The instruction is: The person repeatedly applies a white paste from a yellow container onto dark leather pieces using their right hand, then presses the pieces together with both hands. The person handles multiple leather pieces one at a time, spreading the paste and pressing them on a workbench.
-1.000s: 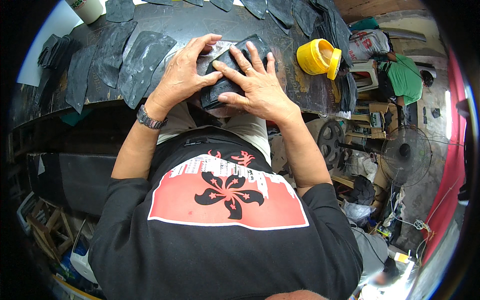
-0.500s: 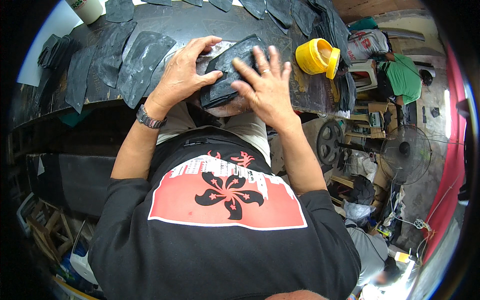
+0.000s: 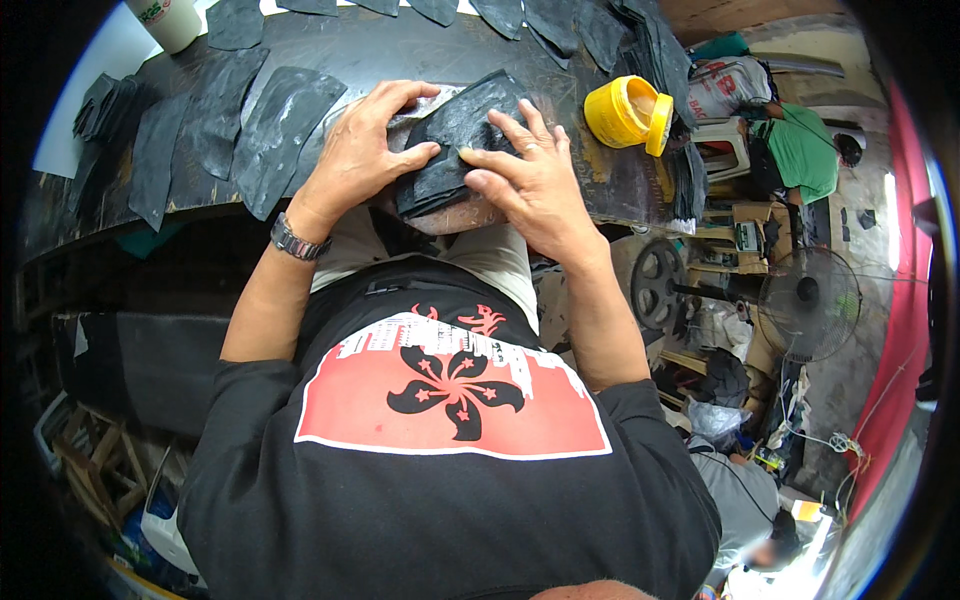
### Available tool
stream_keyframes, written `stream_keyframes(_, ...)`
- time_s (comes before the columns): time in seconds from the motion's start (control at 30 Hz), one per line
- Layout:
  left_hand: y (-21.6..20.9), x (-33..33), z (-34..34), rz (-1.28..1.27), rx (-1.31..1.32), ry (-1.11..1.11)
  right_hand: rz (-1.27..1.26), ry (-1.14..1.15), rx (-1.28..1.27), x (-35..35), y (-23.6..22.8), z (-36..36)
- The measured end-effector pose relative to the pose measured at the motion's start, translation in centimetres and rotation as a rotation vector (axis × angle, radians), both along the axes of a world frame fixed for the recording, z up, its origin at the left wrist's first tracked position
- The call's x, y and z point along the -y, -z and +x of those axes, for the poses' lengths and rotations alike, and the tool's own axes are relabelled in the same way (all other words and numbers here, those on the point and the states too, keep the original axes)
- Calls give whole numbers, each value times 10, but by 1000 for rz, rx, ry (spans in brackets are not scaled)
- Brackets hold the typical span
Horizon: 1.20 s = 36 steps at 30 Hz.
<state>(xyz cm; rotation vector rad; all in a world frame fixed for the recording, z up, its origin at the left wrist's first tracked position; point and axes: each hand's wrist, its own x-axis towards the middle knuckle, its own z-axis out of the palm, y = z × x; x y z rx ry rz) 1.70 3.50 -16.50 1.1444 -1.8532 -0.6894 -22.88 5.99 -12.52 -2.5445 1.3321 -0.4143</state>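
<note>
A black, leather-like sheet piece [image 3: 470, 118] with whitish smears lies on a pale, worn slab [image 3: 455, 216] at the table's near edge, above my lap. My left hand [image 3: 372, 140] holds the piece by its left side, thumb pressed on top and fingers bent toward the far edge. Across the right part rests my right hand [image 3: 540, 190], its fingers apart; the index fingertip and thumb touch the surface near the middle. An open yellow tub [image 3: 612, 113] of pale paste stands to the right, its yellow lid [image 3: 659, 125] leaning against it.
Several loose black pieces, including a large one [image 3: 285, 135], lie on the dark table [image 3: 390, 48]. Stacked pieces [image 3: 105, 105] sit far left. A white cup [image 3: 165, 22] stands at the far-left corner. To the right are a fan [image 3: 808, 300] and a person in green [image 3: 808, 150].
My right hand has gone from spread flat over the piece to bent fingers, its index fingertip now nearer my left thumb. My left hand has barely moved.
</note>
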Motion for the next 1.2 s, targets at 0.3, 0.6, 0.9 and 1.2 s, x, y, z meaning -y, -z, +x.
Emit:
stream_keyframes(0.3, 0, 0, -1, -70, 60, -25, -108, 685, 135, 42, -25, -78)
stream_keyframes(0.6, 3, 0, 0, -75, 94, -35, 402, 763, -28, 84, -37, -105)
stream_keyframes(0.9, 5, 1, 1, -69, 64, -26, 348, 839, -20, 79, -49, -97)
stream_keyframes(1.2, 3, 1, 2, -101, 103, -31, -155, 699, -258, 29, -55, -66)
